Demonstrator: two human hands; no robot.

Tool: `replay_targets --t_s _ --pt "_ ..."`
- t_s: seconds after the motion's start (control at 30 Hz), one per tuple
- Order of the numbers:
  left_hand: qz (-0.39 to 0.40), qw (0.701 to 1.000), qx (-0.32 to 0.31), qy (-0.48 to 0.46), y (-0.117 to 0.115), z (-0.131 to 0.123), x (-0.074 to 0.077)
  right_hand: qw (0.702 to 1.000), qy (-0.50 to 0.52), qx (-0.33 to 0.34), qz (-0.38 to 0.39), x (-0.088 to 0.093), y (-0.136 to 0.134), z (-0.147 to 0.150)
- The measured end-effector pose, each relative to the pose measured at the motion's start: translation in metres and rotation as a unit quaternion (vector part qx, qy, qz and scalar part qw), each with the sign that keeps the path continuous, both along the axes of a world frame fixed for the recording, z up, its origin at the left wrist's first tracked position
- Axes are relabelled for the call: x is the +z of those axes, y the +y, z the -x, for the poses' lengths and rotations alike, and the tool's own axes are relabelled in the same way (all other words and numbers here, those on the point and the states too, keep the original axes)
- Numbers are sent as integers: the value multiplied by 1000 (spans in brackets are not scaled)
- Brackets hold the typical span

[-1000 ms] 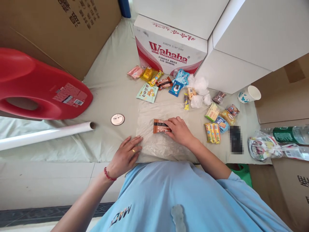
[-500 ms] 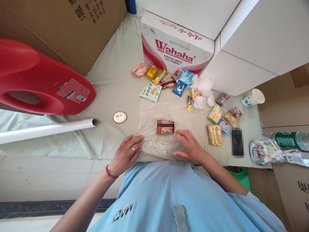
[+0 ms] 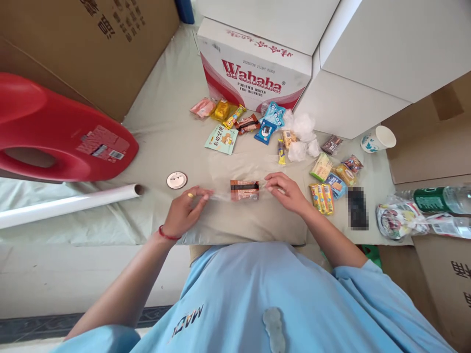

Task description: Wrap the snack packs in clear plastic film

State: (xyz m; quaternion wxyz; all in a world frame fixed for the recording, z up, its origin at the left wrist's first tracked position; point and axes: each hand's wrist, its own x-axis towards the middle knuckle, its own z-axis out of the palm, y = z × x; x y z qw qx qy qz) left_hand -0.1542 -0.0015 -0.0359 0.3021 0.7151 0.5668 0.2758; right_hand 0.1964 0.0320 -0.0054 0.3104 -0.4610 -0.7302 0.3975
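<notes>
A brown snack packet [image 3: 245, 190] with a dark band lies in front of me on the cloth-covered table. Clear plastic film [image 3: 221, 195] runs across it and stretches out to both sides. My left hand [image 3: 186, 210] is closed, thumb and fingers pinching the film left of the packet. On the other side, my right hand [image 3: 287, 193] pinches the film close to the packet's right end. A round badge [image 3: 176, 180], back side up, rests just beyond my left hand.
Several wrapped snacks [image 3: 221, 139] lie before the Wahaha carton [image 3: 253, 68], with more at right beside a blurred dark object [image 3: 357, 208]. A paper cup [image 3: 378, 139] and bottles [image 3: 434, 199] stand or lie farther right. At left are a red jug [image 3: 69, 132] and a white roll [image 3: 69, 203].
Both hands have moved away from me, lifting the film's near edge and bringing it over the snack packet. Their fingers have closed on the film. The camera view has shifted slightly.
</notes>
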Motion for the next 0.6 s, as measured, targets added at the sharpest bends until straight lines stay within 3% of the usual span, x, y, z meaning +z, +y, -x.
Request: replay_targets --t_s 0.1,0.17,0.23,0.3,0.43,0.5,0.6 --pt "44 997 64 -28 23 -9 -2 984 -12 -49 173 -16 31 8" --pt "65 992 93 -50 33 -16 -7 968 -104 -75 216 -25 39 12" --pt "75 988 117 -62 37 -22 -11 958 -223 -68 165 -26 38 14" --pt "76 986 135 -63 37 -25 -16 950 -299 -64 68 -19 32 16" --pt "78 983 153 -69 35 -27 -21 957 -256 -93 -96 -1 19 28" --pt "82 982 155 -73 38 -26 -22 974 -197 -61 -97 1 19 39" --pt "72 978 178 -77 44 -24 -20 987 -163 -3 -5 -7 28 56"
